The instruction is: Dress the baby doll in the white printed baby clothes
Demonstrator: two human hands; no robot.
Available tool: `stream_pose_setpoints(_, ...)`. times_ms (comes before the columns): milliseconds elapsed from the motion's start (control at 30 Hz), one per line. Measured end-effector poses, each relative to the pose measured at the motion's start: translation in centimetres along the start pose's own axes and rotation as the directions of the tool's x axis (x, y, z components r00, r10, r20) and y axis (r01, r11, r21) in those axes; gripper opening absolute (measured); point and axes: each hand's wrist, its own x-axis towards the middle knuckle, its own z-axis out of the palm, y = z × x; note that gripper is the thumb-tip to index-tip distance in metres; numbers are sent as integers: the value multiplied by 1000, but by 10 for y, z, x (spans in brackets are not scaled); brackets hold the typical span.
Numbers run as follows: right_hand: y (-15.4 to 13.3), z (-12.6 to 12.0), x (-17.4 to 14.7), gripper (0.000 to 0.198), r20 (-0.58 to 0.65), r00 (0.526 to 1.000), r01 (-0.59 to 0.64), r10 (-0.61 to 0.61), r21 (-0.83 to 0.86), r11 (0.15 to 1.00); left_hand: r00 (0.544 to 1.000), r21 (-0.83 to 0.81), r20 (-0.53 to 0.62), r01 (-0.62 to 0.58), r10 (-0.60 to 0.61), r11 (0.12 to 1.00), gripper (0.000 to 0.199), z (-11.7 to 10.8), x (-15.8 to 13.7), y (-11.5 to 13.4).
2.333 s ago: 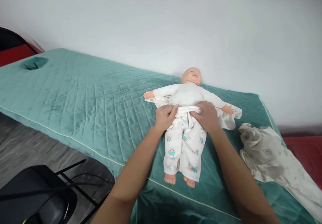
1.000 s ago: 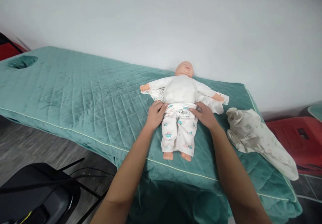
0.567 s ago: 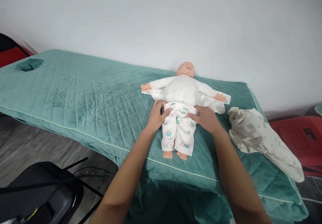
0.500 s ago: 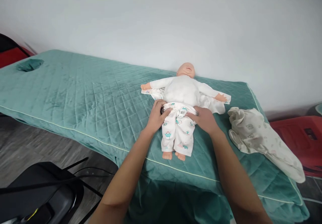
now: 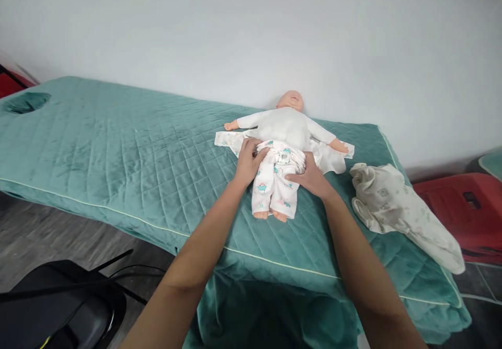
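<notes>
A baby doll (image 5: 284,126) with a white cloth body lies on its back, head toward the wall and arms spread. White baby pants (image 5: 272,189) printed with teal figures cover its legs up to the waist. My left hand (image 5: 249,159) is closed on the waistband at the doll's hip on the left. On the other side, my right hand (image 5: 309,175) grips the pants near the waist, thumb lying across the front. An open printed baby shirt (image 5: 331,158) is spread beneath the doll, its sleeves showing under both arms.
The doll lies on a green quilted bed (image 5: 137,150) against a white wall. A crumpled pale printed cloth (image 5: 403,205) hangs partly over the right edge. Beyond it stands a red plastic seat (image 5: 458,207). A black chair (image 5: 66,302) stands at the lower left.
Both hands have moved toward the wall together with the pants and doll's legs. The feet show less below the cuffs, and the doll's left-side hand has shifted off the shirt sleeve.
</notes>
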Motion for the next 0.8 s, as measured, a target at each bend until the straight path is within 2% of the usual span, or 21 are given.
stream_pose_setpoints(200,1,4,1,64,-35,998,-50,47,-81,995,1000,12,-7,4,-4,1000,15,-6,-12,0)
stream_pose_setpoints(367,4,3,5,47,-64,994,62,-83,-279,958,1000,62,8,-28,28,998,29,-19,-43,13)
stream_pose_setpoints(433,5,3,7,42,-73,990,93,-123,-324,941,999,65,37,-36,33,997,26,-23,-54,17)
stream_pose_setpoints(533,2,4,5,38,-118,987,54,-105,-372,927,995,48,93,-27,23,998,19,-25,-61,18)
stream_pose_setpoints(633,-8,7,-9,39,-151,986,1,-65,-389,921,994,37,111,-19,15,999,27,-24,-61,16)
stream_pose_setpoints(800,-26,20,-53,43,-142,990,-65,21,-316,947,994,27,101,44,-46,999,23,-21,-54,13)
